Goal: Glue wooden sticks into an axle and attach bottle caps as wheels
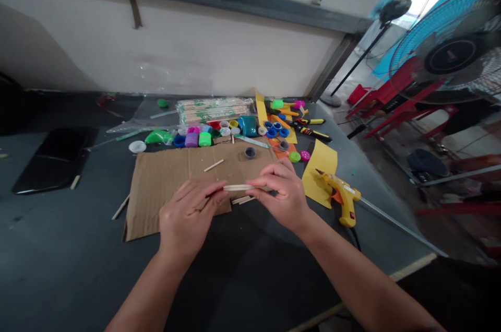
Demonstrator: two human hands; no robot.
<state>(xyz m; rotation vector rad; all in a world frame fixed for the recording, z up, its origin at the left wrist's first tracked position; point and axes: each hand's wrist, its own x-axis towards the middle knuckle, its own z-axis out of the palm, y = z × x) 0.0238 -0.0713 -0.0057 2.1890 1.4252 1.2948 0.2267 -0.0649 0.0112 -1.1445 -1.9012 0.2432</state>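
Pinched between both my hands are short wooden sticks point(237, 187), held level side by side above the cardboard's front edge. My left hand point(188, 212) grips their left end between thumb and fingers. At the right end, the thumb and fingers of my right hand point(284, 191) are closed on them too. Under and behind my hands lies a brown cardboard sheet point(156, 180). On it rest a loose short stick point(213, 165) and a small dark cap point(249, 152). More stick pieces point(242, 200) lie just below the held ones, partly hidden by my right hand.
A yellow glue gun point(342, 199) lies at the right by yellow paper point(323, 165). Behind the cardboard stand several colourful paint pots point(191, 138) and a bag of wooden sticks point(215, 110). A black phone point(52, 159) is at left; a fan point(450, 55) stands beyond the table.
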